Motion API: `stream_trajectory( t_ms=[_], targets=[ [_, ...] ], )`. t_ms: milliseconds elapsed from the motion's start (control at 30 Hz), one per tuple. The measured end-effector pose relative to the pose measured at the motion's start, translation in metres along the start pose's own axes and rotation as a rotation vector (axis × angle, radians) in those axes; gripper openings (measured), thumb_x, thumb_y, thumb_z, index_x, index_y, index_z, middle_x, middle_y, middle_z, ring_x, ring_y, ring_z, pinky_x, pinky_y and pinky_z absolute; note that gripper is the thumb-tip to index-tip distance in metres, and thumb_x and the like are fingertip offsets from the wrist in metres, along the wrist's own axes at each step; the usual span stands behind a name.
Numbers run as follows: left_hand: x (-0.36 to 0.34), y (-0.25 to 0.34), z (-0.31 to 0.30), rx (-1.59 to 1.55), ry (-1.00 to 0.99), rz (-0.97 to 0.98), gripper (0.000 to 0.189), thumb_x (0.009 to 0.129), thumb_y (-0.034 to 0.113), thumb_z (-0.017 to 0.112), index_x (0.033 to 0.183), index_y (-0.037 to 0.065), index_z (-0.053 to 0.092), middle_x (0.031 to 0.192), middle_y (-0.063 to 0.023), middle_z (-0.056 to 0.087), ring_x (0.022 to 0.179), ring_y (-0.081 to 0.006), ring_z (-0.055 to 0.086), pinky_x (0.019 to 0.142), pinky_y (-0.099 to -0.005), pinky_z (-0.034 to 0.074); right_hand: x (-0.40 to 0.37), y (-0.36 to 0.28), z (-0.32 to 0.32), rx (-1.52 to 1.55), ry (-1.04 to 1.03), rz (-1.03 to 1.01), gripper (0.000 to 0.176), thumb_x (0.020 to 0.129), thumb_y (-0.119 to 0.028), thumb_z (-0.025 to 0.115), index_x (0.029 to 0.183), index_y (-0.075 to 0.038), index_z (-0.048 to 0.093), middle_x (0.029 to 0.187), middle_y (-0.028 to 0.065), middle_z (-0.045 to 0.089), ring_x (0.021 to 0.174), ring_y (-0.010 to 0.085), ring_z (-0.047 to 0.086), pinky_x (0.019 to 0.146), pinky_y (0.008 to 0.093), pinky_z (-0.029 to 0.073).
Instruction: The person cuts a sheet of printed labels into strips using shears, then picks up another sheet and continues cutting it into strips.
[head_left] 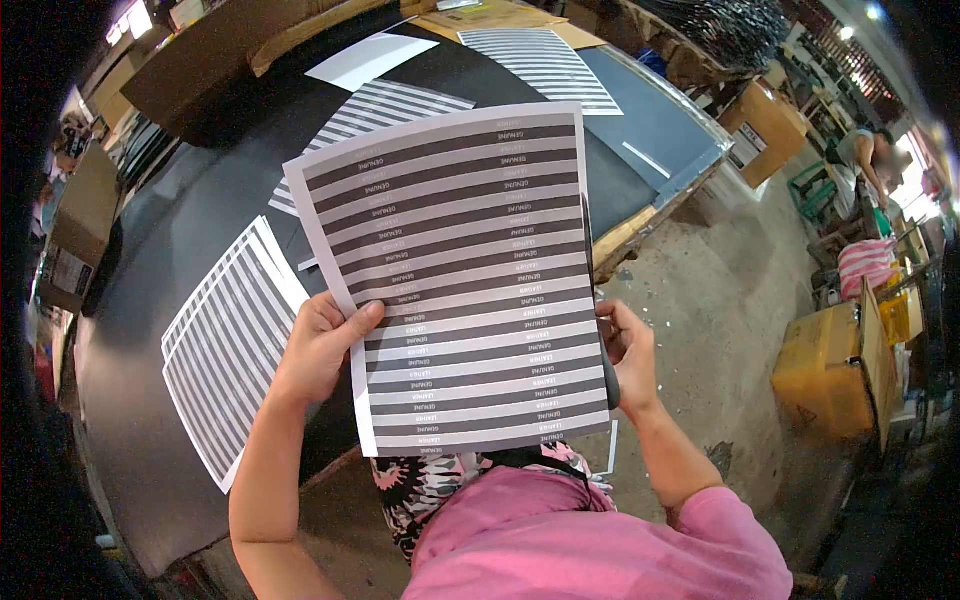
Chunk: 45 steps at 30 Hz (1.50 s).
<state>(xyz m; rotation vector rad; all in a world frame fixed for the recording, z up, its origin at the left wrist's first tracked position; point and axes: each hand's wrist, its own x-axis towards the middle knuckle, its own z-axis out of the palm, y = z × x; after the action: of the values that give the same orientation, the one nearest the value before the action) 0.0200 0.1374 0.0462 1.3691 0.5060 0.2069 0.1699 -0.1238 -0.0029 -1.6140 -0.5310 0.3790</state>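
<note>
My left hand (325, 345) grips the left edge of a printed sheet (470, 290), thumb on top. Black and pale stripes cross the sheet, with small "GENUINE" and "LEATHER" lettering. A white margin runs down its left side. At the right edge, my right hand (630, 355) has its fingers curled round dark-handled scissors (612, 382), mostly hidden behind the sheet. A thin white paper strip (613, 448) hangs below that hand. On the table to the left lies a stack of similar striped sheets (225, 350).
The dark table (140, 420) also bears another striped sheet (385, 110), a white sheet (370, 60), a further striped sheet (545, 65) and a thin strip (646, 160). Cardboard boxes (825, 365) stand on the floor at right. Another person (862, 170) sits at far right.
</note>
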Motion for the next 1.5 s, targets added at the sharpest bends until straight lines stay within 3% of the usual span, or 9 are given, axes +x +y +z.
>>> stream_trajectory(
  t_ms=[433,700,1133,1500],
  targets=[
    [0.002,-0.005,-0.003,-0.049,-0.004,0.015,0.031,0.082,0.015,0.061,0.102,-0.008,0.055,0.095,-0.0146,0.062,0.082,-0.0148,0.059,0.073,-0.0253,0.048,0.005,-0.014,0.008,0.069,-0.013,0.009,0.036,0.066,-0.004,0.072,0.096,0.001,0.052,0.076,-0.0005,0.056,0.069,0.0034,0.051,0.059,0.0175,0.042],
    [0.002,-0.003,-0.002,-0.053,-0.006,0.028,0.032,0.082,0.017,0.062,0.101,-0.008,0.055,0.093,-0.0141,0.063,0.08,-0.0142,0.059,0.072,-0.025,0.048,0.006,-0.004,0.005,0.096,-0.022,-0.016,0.035,0.065,-0.006,0.073,0.094,-0.001,0.053,0.067,-0.0056,0.052,0.06,-0.0013,0.045,0.05,0.0137,0.033],
    [0.003,-0.005,-0.003,-0.079,-0.016,0.018,0.032,0.082,0.015,0.061,0.102,-0.008,0.054,0.094,-0.0149,0.062,0.082,-0.0144,0.059,0.072,-0.0251,0.048,0.006,0.0,0.005,0.022,0.017,-0.012,0.032,0.065,-0.008,0.073,0.091,-0.002,0.055,0.065,-0.0053,0.052,0.058,-0.0009,0.044,0.048,0.0142,0.033],
    [0.0,-0.001,0.002,-0.018,-0.001,0.012,0.035,0.081,0.01,0.062,0.11,-0.005,0.048,0.101,-0.0123,0.061,0.089,-0.0143,0.058,0.078,-0.0271,0.048,0.011,-0.007,0.01,0.187,-0.053,-0.034,0.037,0.066,-0.006,0.073,0.097,0.0,0.052,0.083,0.0013,0.057,0.075,0.0033,0.051,0.061,0.0164,0.041]
  ],
)
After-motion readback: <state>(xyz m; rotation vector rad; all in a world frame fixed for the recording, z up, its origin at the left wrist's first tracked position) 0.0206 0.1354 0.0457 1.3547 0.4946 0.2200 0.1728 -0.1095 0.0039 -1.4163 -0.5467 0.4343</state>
